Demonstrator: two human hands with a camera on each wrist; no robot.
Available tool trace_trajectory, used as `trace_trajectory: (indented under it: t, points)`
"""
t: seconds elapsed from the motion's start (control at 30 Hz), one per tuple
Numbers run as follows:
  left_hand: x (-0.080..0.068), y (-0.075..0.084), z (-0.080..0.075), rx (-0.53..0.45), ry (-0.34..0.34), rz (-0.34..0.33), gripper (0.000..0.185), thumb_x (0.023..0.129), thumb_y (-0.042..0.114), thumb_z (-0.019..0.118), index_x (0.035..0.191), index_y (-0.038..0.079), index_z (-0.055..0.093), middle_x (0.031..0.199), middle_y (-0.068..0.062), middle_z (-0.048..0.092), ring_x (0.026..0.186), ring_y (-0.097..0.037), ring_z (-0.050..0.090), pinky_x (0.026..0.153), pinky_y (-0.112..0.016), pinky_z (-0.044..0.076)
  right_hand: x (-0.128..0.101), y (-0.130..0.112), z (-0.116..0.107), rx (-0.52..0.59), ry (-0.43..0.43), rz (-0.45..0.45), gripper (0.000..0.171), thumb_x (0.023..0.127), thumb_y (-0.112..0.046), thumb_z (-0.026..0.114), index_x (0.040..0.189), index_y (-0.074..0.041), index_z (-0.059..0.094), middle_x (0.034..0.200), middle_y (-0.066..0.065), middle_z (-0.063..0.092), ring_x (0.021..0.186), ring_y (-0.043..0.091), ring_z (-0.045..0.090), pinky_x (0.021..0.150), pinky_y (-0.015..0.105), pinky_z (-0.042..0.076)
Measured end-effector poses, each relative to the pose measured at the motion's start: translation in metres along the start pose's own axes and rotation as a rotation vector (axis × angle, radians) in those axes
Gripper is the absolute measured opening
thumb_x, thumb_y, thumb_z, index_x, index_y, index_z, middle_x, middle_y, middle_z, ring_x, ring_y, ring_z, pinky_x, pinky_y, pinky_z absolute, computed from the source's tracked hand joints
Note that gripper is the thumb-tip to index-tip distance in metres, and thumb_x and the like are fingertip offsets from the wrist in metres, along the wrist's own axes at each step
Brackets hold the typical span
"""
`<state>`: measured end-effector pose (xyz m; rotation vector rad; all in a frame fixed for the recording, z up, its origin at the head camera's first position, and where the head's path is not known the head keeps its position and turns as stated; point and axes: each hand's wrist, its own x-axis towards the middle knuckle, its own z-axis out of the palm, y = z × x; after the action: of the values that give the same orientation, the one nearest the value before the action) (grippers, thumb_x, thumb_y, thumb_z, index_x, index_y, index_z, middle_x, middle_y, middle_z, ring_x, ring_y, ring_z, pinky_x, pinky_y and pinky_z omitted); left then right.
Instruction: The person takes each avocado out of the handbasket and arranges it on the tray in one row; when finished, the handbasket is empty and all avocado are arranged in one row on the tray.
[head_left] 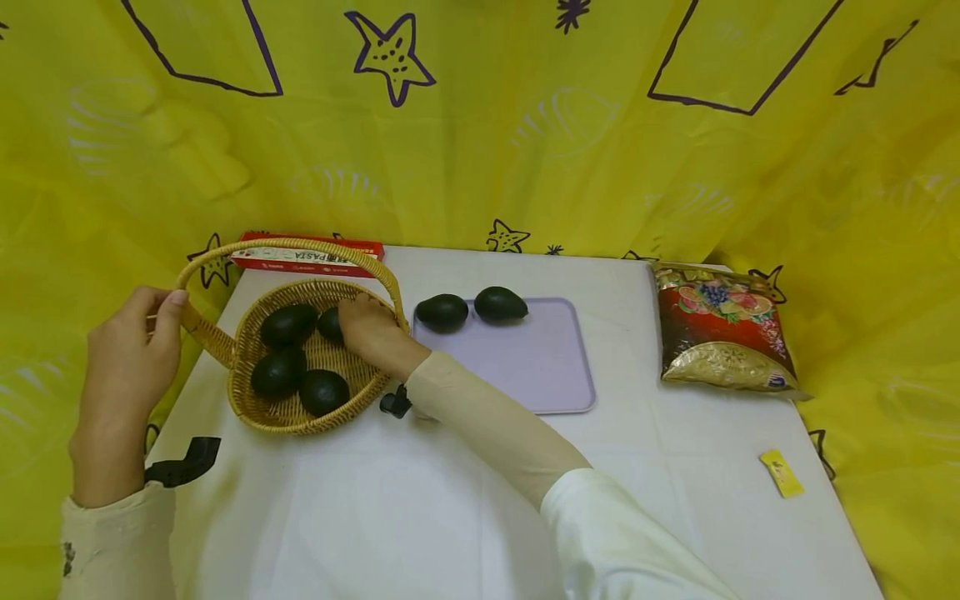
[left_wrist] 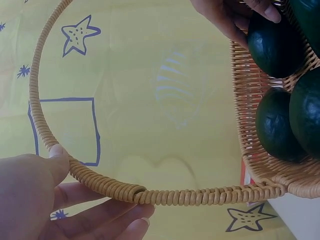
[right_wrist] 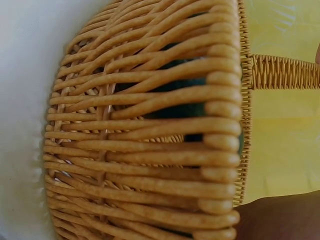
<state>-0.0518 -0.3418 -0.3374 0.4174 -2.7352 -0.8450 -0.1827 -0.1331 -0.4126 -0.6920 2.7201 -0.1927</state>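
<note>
Avocado (head_left: 330, 323) dark and round, lying at the upper right inside the wicker basket (head_left: 258, 412), left of centre in the head view, with the right hand (head_left: 372, 331) laid over it, fingers curled down round the fruit as also seen at the top of the left wrist view. Probably firm, moderately heavy for its size, with a pebbled skin giving fair grip; likely to bruise if squeezed hard, so best taken across the broad middle with fingertips spread. Three more avocados (head_left: 288, 325) packed close beside it in the same basket, touching or nearly so, leaving little room for fingers to slide under. Basket handle (head_left: 288, 247) arching just above the wrist, limiting the way out upward and to the right. Left hand (head_left: 127, 358) at the left edge of the frame, thumb pressed on the handle and fingers underneath it, pinching the woven hoop near its joint with the rim. Basket light and stiff, apt to tip without that hold. Right of the basket, a lilac tray (head_left: 525, 367) bearing two avocados (head_left: 442, 312) along its far edge. Pasta box (head_left: 307, 256) behind the basket, snack bag (head_left: 716, 329) at the right, small yellow packet (head_left: 781, 472) at lower right, all well apart from the hands.
</note>
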Motion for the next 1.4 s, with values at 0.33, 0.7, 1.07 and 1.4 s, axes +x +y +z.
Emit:
trace_trajectory:
  t: [0.33,0.7,1.07,1.4]
  points:
    - [-0.001,0.0,0.0,-0.004,-0.009,0.003,0.061,0.115,0.046,0.034,0.14,-0.005,0.053,0.138,-0.041,0.058,0.127,-0.064,0.053,0.098,-0.08,0.043,0.002,0.003,-0.005,0.024,-0.025,-0.025,0.031,0.103,-0.03,0.07,0.129,-0.012,0.067,0.134,0.004,0.064,0.116,0.013,0.063,0.09,0.023,0.056]
    - [0.0,0.001,0.0,-0.003,-0.001,0.003,0.06,0.115,0.045,0.035,0.14,-0.006,0.054,0.138,-0.04,0.059,0.127,-0.064,0.054,0.099,-0.08,0.043,0.0,0.009,-0.009,0.185,0.037,-0.086,0.036,0.103,-0.037,0.07,0.126,-0.009,0.068,0.128,0.003,0.067,0.113,0.011,0.062,0.092,0.022,0.053]
    - [-0.001,0.0,0.001,-0.004,-0.011,-0.02,0.061,0.114,0.046,0.034,0.142,-0.005,0.053,0.139,-0.04,0.058,0.128,-0.063,0.053,0.1,-0.08,0.043,-0.023,0.018,-0.016,0.39,0.065,-0.238,0.047,0.103,-0.038,0.07,0.137,-0.006,0.064,0.128,0.005,0.067,0.102,0.011,0.059,0.082,0.019,0.047]
    - [-0.002,0.002,0.001,-0.008,-0.003,-0.021,0.061,0.114,0.046,0.034,0.142,-0.005,0.053,0.139,-0.04,0.058,0.128,-0.063,0.053,0.1,-0.079,0.043,-0.058,0.035,-0.023,0.433,0.088,-0.411,0.055,0.102,-0.038,0.071,0.148,-0.009,0.061,0.145,0.005,0.064,0.136,0.017,0.055,0.113,0.025,0.044]
